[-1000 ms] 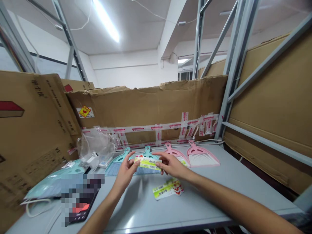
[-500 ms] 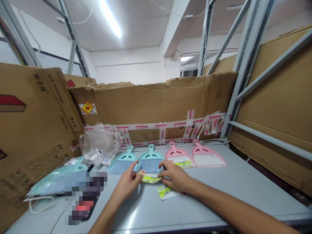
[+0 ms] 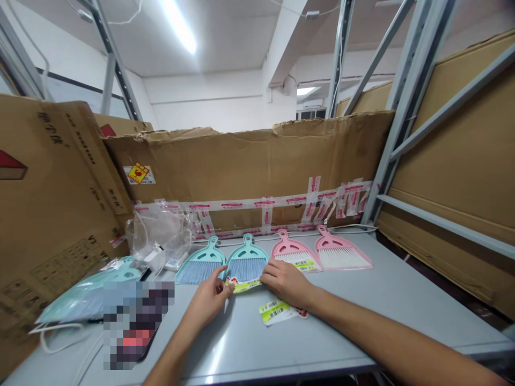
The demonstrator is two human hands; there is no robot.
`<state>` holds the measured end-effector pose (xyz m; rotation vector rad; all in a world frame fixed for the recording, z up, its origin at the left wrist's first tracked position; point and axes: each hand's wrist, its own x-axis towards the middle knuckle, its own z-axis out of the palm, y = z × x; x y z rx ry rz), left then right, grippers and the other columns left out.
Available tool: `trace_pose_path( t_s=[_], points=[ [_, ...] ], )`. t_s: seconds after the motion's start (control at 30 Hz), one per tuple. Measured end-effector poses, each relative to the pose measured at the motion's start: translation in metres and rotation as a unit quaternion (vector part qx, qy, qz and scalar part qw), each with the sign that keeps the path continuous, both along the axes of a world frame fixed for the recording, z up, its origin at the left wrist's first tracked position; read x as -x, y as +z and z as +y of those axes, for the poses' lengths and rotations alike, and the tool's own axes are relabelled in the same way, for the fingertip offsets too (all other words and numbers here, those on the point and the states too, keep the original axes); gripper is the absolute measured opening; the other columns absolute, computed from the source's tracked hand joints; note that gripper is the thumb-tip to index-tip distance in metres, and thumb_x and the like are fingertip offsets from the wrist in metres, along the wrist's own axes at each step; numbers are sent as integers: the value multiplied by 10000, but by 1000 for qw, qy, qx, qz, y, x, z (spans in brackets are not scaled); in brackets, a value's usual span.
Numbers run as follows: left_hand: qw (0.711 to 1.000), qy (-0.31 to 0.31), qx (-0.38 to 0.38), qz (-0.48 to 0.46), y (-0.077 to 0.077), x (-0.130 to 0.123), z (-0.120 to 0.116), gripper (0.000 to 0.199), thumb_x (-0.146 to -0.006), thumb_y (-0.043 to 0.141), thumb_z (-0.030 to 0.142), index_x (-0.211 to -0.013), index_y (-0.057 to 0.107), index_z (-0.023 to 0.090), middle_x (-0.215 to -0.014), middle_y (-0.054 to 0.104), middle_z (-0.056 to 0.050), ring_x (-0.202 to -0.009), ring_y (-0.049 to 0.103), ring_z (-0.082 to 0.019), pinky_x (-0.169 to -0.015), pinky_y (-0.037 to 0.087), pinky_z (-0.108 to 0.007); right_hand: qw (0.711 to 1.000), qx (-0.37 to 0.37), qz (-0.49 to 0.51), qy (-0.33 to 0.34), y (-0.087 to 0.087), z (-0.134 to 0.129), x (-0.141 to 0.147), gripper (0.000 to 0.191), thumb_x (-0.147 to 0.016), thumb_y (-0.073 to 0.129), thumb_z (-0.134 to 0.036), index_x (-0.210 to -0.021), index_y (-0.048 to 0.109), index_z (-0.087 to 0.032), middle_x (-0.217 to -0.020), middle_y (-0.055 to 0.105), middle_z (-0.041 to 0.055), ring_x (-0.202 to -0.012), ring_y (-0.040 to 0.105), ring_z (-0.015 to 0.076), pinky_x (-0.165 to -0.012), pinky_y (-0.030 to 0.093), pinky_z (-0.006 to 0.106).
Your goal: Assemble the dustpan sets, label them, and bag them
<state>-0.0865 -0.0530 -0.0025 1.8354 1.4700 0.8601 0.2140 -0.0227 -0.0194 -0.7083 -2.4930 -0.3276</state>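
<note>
The left hand (image 3: 207, 305) is narrowly pinched, thumb and fingers closed on one end of a yellow-green paper label (image 3: 243, 286). The right hand (image 3: 287, 281) lies almost flat and low, its fingers at the label's other end; whether it grips there, I cannot tell. The label stretches between the hands, its long axis running crosswise, slightly curved. It touches the bristle edge of a teal hand broom (image 3: 246, 262), just ahead of the hands, and its handle points away from the person.

Left of that broom is a second teal hand broom (image 3: 200, 266). Ahead of the right hand are two pink hand brooms (image 3: 295, 252) (image 3: 343, 251), the nearer one with a label under its bristles. Just below the right hand, a loose printed label (image 3: 277, 312) lies on the counter (image 3: 341, 316). Left of the left hand are a clear plastic bag (image 3: 160, 233), a pale teal wrapped packet (image 3: 86, 303) and a pixelated, unreadable object (image 3: 139, 321).

A second ago the label was up in the air between the hands; now it is down against the bristles.
</note>
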Motion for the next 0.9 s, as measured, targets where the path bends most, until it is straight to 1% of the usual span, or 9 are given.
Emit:
trace_pose_path(
  t_s=[0.07,0.17,0.3,0.43,0.53,0.7,0.9],
  points=[
    [1000,3,-5,-5,-3,1,2,742,-925,678,549,-1519,596,112,-782,751,-42,-723,649,-244,-721,463,-342,1000,4,9,-6,0,2,1,160,-1071,635,-144,-988,749,-219,-988,716,75,-924,549,233,-745,422,321],
    [999,7,-4,-33,-7,3,5,726,-917,711,551,-1503,611,134,-765,712,-13,-714,641,-227,-705,453,-328,1000,4,18,-4,0,0,1,150,-1059,657,-149,-965,747,-223,-1019,734,67,-930,555,232,-733,409,324],
    [997,6,11,-82,-12,6,8,717,-916,738,560,-1489,612,147,-784,690,2,-718,641,-208,-712,455,-318,1000,3,21,12,3,-5,-3,131,-1037,662,-142,-1030,766,-222,-1065,743,77,-959,573,242,-746,425,343],
    [995,1,13,-96,-14,6,10,714,-910,755,574,-1467,625,147,-783,669,7,-740,629,-206,-736,449,-316,1000,-4,18,21,5,-7,-7,153,-1035,653,-141,-1096,772,-215,-1073,744,85,-965,588,246,-767,448,357],
    [994,-1,17,-112,-16,7,12,735,-904,753,588,-1473,621,142,-789,638,13,-743,605,-197,-732,437,-308,999,-25,21,34,4,-6,-7,146,-1025,672,-134,-1112,764,-207,-1065,740,82,-952,588,240,-757,445,353],
    [995,-5,1,-98,-18,10,14,726,-917,734,578,-1493,634,147,-786,607,18,-717,557,-183,-693,406,-296,998,-47,26,24,0,-3,-5,126,-1045,673,-138,-1097,761,-211,-1042,738,75,-932,584,233,-741,438,349],
    [996,2,-2,-93,-15,8,12,750,-922,718,602,-1509,630,145,-805,614,9,-713,563,-182,-678,416,-296,998,-57,19,10,-1,-1,-3,133,-1084,641,-150,-1109,753,-218,-1052,743,77,-925,589,227,-755,446,348]
  ],
)
